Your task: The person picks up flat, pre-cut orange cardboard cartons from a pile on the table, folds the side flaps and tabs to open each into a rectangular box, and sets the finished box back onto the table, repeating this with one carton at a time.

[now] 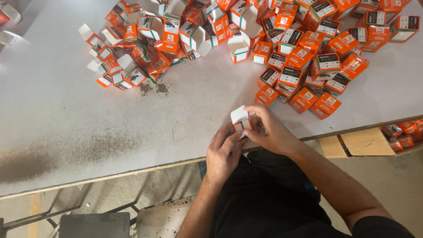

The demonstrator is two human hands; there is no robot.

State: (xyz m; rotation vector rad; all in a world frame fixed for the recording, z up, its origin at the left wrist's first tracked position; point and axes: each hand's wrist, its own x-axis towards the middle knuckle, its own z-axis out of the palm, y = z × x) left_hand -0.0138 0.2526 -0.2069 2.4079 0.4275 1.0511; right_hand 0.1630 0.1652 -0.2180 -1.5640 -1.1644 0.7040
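Note:
A small orange and white cardboard box [240, 118] with its white top flap standing open sits at the near edge of the white table [88, 119]. My left hand [222, 152] grips it from below, thumb and fingers on its lower side. From the right, my right hand [269, 128] curls over the box, fingertips on its side near the flap. Both hands hold the same box.
A big heap of closed orange boxes [308, 57] lies at the back right. Open, unfolded boxes [154, 35] pile up at the back centre and left. Dark stains [66, 152] mark the table. Cardboard sheets [361, 143] and more boxes [403, 132] sit below the table at right.

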